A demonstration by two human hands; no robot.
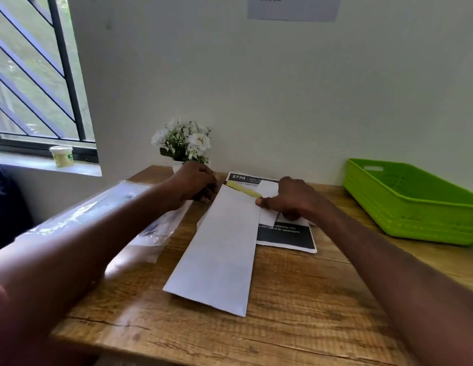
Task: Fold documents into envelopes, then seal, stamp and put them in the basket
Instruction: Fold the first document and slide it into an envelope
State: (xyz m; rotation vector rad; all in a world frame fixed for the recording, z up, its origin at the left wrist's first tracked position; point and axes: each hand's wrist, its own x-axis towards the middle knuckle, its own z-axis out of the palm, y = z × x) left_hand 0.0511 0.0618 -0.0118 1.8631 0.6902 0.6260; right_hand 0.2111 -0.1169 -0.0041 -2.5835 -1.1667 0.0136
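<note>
One long white envelope [219,249] lies flat on the wooden surface [296,313]. Its long side runs from near to far, leaning a little to the right at the far end. The open end points far, toward the wall, and the shut end points near, toward the person. A yellow strip [242,190] shows at the open far end.

Two hands are at the far end of the envelope. The left hand [195,183] is at the far left corner, with its fingers curled down at the edge of the envelope; how it holds cannot be told, because the fingertips are hidden. The right hand [291,199] is at the far right corner. Its thumb and finger pinch the right edge of the envelope near the yellow strip.

One printed sheet [285,233] with black bands lies under the right hand, just to the right of the envelope, and partly under it. One clear plastic bag [140,220] lies on the left side of the surface, under the left arm. One green basket [415,202] sits at the far right, well apart from the envelope. One pot of white flowers [184,141] stands at the far edge by the wall, just behind the left hand. One small tub [61,155] sits on the window sill at the far left.
</note>
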